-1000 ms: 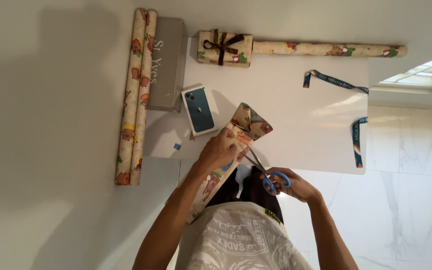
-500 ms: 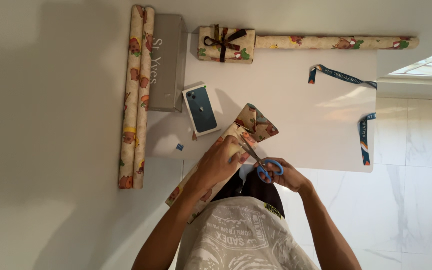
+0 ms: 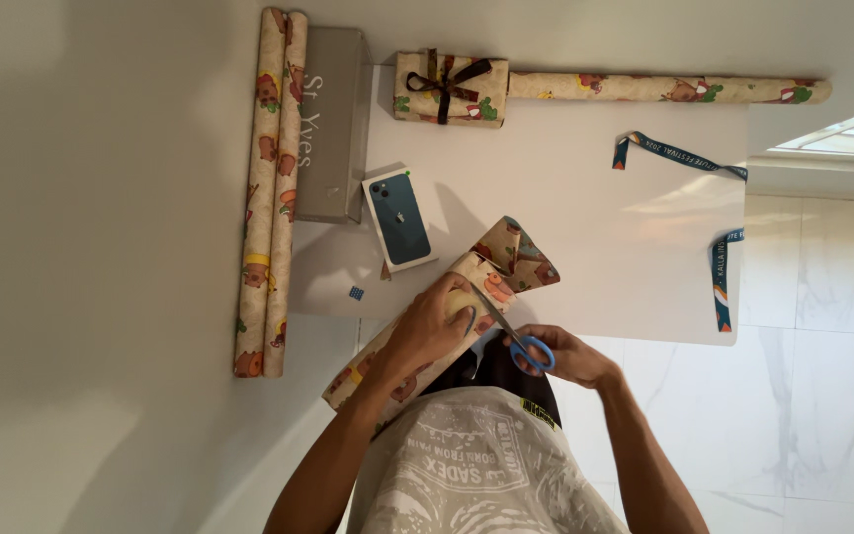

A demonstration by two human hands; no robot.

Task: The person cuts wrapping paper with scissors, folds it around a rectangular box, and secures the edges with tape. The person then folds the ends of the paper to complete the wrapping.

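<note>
Wrapping paper (image 3: 417, 341), printed with small animals, lies at the near edge of the white board (image 3: 595, 237), and its cut end curls up over the board. The left hand (image 3: 437, 326) presses on the paper, fingers curled around it. The right hand (image 3: 565, 356) holds blue-handled scissors (image 3: 516, 336), fingers through the loops; the blades reach into the paper and look almost closed. Just beyond the paper, a phone box (image 3: 397, 220) rests on the board. At the board's far edge is a wrapped gift (image 3: 450, 89) with a dark ribbon, beside a paper roll (image 3: 664, 89). Left of the board stand a grey box (image 3: 333, 124) and two more rolls (image 3: 267, 193). Blue ribbon (image 3: 719, 232) lies on the right part of the board.
</note>
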